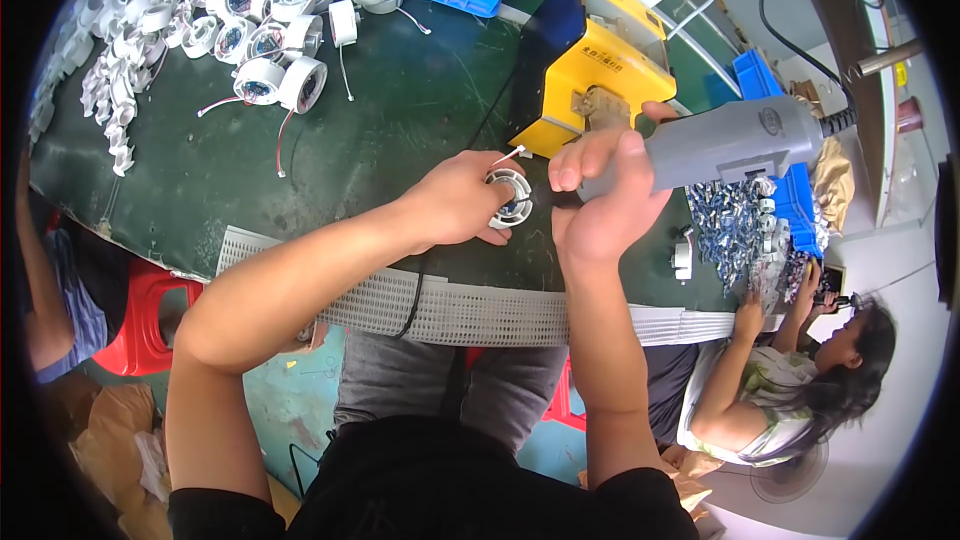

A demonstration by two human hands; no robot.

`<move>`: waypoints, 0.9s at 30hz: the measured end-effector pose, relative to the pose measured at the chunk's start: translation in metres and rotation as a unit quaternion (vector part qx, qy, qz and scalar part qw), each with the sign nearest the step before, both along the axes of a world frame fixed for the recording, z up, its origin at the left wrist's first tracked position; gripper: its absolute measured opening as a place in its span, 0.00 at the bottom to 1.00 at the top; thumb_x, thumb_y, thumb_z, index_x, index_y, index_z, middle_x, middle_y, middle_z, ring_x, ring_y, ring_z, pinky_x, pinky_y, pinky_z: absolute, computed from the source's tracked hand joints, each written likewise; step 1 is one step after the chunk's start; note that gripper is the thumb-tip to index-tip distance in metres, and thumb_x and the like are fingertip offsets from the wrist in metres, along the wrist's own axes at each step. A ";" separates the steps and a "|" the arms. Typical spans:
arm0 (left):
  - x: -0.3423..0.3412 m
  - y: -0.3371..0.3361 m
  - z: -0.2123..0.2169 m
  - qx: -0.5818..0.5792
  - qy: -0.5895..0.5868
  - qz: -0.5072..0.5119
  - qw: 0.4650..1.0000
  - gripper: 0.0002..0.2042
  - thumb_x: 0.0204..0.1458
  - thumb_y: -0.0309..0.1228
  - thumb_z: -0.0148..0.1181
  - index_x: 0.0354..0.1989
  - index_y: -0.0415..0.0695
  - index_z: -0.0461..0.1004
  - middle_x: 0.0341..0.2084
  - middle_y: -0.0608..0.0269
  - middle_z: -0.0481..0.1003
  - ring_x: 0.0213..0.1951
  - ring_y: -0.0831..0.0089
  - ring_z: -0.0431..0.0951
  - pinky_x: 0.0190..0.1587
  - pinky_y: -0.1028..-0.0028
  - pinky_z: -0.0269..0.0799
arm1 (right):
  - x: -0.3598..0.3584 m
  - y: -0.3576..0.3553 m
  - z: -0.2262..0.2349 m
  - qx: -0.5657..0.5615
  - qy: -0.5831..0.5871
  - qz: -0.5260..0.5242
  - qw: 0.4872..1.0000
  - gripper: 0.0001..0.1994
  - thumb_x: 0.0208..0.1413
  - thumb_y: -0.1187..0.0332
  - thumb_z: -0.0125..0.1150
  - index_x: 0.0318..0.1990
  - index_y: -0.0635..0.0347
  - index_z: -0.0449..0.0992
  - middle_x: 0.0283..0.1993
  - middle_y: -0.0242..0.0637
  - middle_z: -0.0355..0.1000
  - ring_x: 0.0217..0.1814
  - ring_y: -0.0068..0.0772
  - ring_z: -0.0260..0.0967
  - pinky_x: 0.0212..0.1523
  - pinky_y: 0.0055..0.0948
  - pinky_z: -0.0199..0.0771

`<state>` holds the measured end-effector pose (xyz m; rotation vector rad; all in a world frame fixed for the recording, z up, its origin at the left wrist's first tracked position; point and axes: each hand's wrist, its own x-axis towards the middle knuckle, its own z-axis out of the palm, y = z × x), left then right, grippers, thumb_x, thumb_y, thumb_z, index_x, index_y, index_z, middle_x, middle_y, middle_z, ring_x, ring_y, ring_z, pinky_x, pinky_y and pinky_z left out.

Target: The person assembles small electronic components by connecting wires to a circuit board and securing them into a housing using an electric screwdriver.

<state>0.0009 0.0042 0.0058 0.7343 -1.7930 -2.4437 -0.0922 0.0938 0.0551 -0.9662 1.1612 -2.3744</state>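
Wearing black T-shirt (pixel 430 480) along lower edge. Keeping hands apart, each clamped on something. Pinching white round plastic housing (pixel 522 208) in left hand (pixel 455 198), thumb and fingers at rim, over green tabletop (pixel 400 130); cannot tell if resting on it. Showing pale outer ring, ribs inside, darker middle; small white plug (pixel 519 151) just past upper rim. Gripping grey electric screwdriver (pixel 715 148) in right hand (pixel 612 180), dark nose aimed at housing's right side; contact unclear. Similar in colour to piled housings (pixel 262 70) upper left, several with circuit boards and thin leads.
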 end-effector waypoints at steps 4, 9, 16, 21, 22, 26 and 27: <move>-0.001 0.000 -0.001 0.002 0.002 0.001 1.000 0.12 0.61 0.27 0.47 0.50 0.35 0.70 0.39 0.53 0.75 0.35 0.68 0.80 0.38 0.70 0.82 | -0.003 -0.002 0.002 0.005 0.008 -0.025 1.000 0.20 0.58 0.74 0.51 0.57 0.64 0.56 0.18 0.35 0.60 0.14 0.27 0.58 0.19 0.30 0.67; 0.000 -0.003 0.001 -0.003 -0.003 -0.021 1.000 0.14 0.62 0.27 0.48 0.54 0.36 0.67 0.39 0.55 0.75 0.35 0.67 0.80 0.40 0.69 0.82 | -0.032 -0.010 0.027 -0.066 0.089 -0.038 0.993 0.23 0.64 0.61 0.51 0.60 0.60 0.53 0.21 0.34 0.62 0.18 0.27 0.61 0.19 0.29 0.66; 0.000 -0.003 -0.004 0.007 -0.001 -0.023 1.000 0.15 0.62 0.27 0.48 0.55 0.37 0.67 0.40 0.54 0.75 0.36 0.66 0.80 0.40 0.68 0.82 | -0.117 -0.049 0.082 -0.117 0.106 -0.184 0.970 0.24 0.67 0.53 0.49 0.60 0.54 0.51 0.29 0.37 0.68 0.32 0.33 0.70 0.40 0.36 0.71; 0.000 -0.003 -0.004 0.003 -0.006 -0.022 1.000 0.15 0.62 0.27 0.47 0.56 0.37 0.66 0.39 0.55 0.74 0.36 0.67 0.80 0.41 0.68 0.82 | -0.141 -0.035 0.060 -0.032 0.219 -0.323 0.920 0.27 0.65 0.59 0.53 0.65 0.63 0.52 0.23 0.32 0.65 0.25 0.24 0.66 0.34 0.26 0.70; 0.000 -0.003 -0.004 0.004 -0.007 -0.022 1.000 0.15 0.62 0.27 0.47 0.56 0.37 0.66 0.39 0.55 0.74 0.36 0.67 0.80 0.41 0.68 0.82 | -0.129 -0.030 0.064 -0.061 0.221 -0.359 0.904 0.27 0.65 0.59 0.53 0.64 0.63 0.52 0.22 0.31 0.64 0.24 0.24 0.66 0.32 0.26 0.70; 0.000 -0.003 -0.005 0.001 0.003 -0.021 1.000 0.15 0.62 0.27 0.47 0.56 0.37 0.66 0.39 0.55 0.74 0.35 0.67 0.80 0.41 0.68 0.82 | -0.082 -0.017 0.062 -0.095 0.125 -0.250 0.955 0.18 0.64 0.63 0.51 0.56 0.63 0.60 0.16 0.31 0.61 0.15 0.24 0.59 0.18 0.27 0.64; 0.000 -0.003 -0.006 0.002 0.000 -0.019 1.000 0.15 0.62 0.27 0.47 0.56 0.37 0.66 0.39 0.55 0.74 0.35 0.67 0.80 0.41 0.67 0.82 | -0.075 -0.018 0.056 -0.067 0.130 -0.237 0.961 0.17 0.64 0.64 0.50 0.54 0.64 0.60 0.16 0.31 0.61 0.14 0.23 0.59 0.18 0.26 0.63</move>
